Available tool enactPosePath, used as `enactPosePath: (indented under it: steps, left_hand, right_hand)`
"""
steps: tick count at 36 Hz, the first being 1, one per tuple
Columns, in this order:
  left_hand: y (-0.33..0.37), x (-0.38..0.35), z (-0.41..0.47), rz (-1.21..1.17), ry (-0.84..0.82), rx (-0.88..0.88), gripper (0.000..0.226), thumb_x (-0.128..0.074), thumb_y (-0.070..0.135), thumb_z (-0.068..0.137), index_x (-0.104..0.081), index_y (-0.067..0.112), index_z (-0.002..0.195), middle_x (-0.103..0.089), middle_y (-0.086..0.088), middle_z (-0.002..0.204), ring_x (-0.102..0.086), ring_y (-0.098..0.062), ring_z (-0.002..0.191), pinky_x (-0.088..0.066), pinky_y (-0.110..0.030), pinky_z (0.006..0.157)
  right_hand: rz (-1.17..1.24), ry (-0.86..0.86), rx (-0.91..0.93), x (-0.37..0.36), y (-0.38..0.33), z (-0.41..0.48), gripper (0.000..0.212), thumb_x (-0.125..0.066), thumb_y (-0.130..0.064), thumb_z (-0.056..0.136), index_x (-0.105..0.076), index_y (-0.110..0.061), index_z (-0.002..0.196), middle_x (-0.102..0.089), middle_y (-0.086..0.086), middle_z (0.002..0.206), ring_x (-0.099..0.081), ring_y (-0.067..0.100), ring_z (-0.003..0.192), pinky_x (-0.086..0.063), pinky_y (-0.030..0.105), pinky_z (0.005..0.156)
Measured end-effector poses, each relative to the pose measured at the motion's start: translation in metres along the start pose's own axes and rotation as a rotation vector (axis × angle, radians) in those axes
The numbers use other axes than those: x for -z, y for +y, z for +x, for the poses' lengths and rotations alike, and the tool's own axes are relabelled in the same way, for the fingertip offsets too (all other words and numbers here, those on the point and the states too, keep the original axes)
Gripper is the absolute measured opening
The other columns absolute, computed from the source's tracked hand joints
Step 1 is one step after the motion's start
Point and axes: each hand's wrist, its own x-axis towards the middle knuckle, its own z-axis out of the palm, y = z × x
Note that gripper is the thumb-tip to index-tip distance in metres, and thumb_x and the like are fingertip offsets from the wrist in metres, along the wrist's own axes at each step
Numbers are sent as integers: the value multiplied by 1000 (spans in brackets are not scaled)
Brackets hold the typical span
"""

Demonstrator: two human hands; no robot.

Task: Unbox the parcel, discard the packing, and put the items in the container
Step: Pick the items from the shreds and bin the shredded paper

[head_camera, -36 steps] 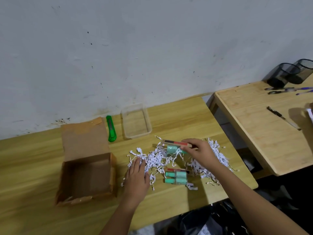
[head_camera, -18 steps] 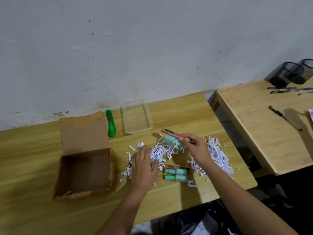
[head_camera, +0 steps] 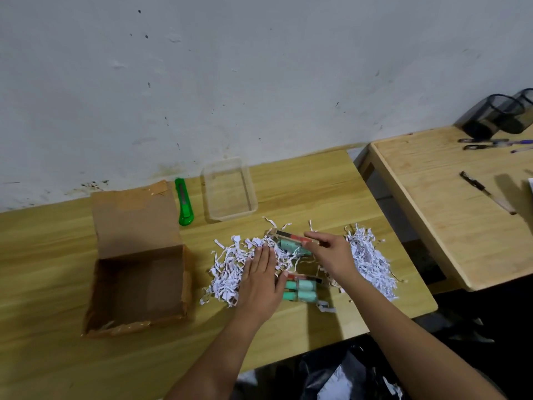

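Movement in the last second belongs mostly to the left hand [head_camera: 261, 280]: it lay flat near the front edge of the heap of white shredded paper [head_camera: 230, 269] and has now slid further in over it, palm down, fingers straight and close together, gripping nothing. The right hand [head_camera: 331, 255] has stayed at nearly the same place, its fingers closed on a small card-backed pack with mint-green cylinders [head_camera: 291, 242], which seems a little lifted out of the shreds, though the view does not show clearly whether it is free of the wooden table [head_camera: 302, 186]. A second pack of the same kind [head_camera: 301, 288] lies on the table between the two hands, its left end touching the left hand's thumb. I judge that the sorting is at its middle: the open brown cardboard box [head_camera: 138, 281] looks empty, while the clear plastic container [head_camera: 229, 189], behind the heap and beside a green utility cutter [head_camera: 183, 202], holds nothing yet. Some things are hard to make out: the left palm covers part of the heap, so more items may hide under it or under the paper on the right side; the print on the packs is too small to read; a dark bag [head_camera: 331, 376] under the table edge is cut off by the frame.
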Motion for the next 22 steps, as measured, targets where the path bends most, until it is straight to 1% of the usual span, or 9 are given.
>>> enactPosePath:
  steps: [4, 7, 10, 12, 14, 17, 20, 21, 22]
  left_hand:
    - [10, 4, -4, -31, 89, -56, 70, -6, 52, 88, -1, 18, 148, 8, 5, 156, 16, -7, 141, 4, -33, 120]
    - [21, 8, -5, -43, 68, -171, 60, -13, 51, 94, 9, 25, 143, 15, 11, 152, 18, -6, 141, 12, -29, 117]
    - [25, 5, -2, -16, 29, -252, 56, -13, 47, 96, 8, 24, 143, 15, 11, 152, 21, -6, 140, 17, -30, 115]
    - [23, 2, -1, 20, 6, -276, 56, -11, 46, 97, 6, 24, 145, 15, 11, 153, 20, -7, 141, 18, -32, 115]
    - [21, -2, -1, 35, -31, -293, 58, -5, 48, 94, 6, 25, 145, 17, 12, 152, 20, -6, 141, 15, -30, 116]
    - [20, -5, -1, 34, -68, -307, 58, 0, 51, 91, 7, 26, 144, 15, 14, 152, 18, -5, 141, 11, -31, 117]
    - [17, -6, 0, 33, -91, -315, 61, 3, 52, 90, 3, 25, 145, 13, 15, 151, 17, -2, 140, 8, -30, 118]
    - [15, -6, -1, 30, -97, -324, 64, 5, 52, 89, 1, 25, 146, 11, 15, 151, 15, -1, 140, 7, -29, 119]
    - [13, -5, 0, 29, -105, -333, 66, 7, 54, 87, -2, 25, 146, 7, 15, 151, 13, 0, 140, 5, -29, 119]
  right_hand:
    - [-106, -57, 21, 6, -1, 3, 28, -70, -15, 80, -70, -12, 107, -61, -1, 69, -48, 9, 50, -38, 10, 43]
    - [-222, -92, 49, 10, -2, 7, 28, -67, -14, 83, -67, -11, 111, -65, 3, 81, -52, 7, 57, -37, 4, 44]
    - [-298, -150, 42, 12, -4, 11, 30, -62, -12, 87, -64, -8, 116, -66, 6, 85, -52, 8, 56, -38, 8, 44]
    - [-321, -191, 31, 14, -5, 12, 31, -59, -10, 89, -62, -7, 119, -69, 10, 95, -60, 18, 66, -48, 22, 59]
    - [-328, -216, 25, 16, -6, 12, 31, -58, -9, 89, -61, -7, 119, -69, 14, 109, -65, 30, 92, -52, 36, 80]
    - [-334, -234, 29, 18, -7, 12, 30, -58, -7, 89, -62, -7, 119, -67, 13, 115, -63, 32, 104, -49, 40, 91]
    - [-325, -211, 31, 19, -7, 12, 29, -60, -6, 87, -64, -9, 116, -69, 13, 111, -65, 29, 99, -52, 37, 85]
    - [-319, -198, 31, 19, -6, 12, 28, -61, -6, 87, -65, -9, 114, -70, 12, 108, -68, 21, 90, -54, 31, 77]
    - [-316, -189, 31, 20, -6, 12, 28, -62, -6, 86, -66, -10, 113, -70, 11, 104, -68, 9, 75, -53, 20, 64]
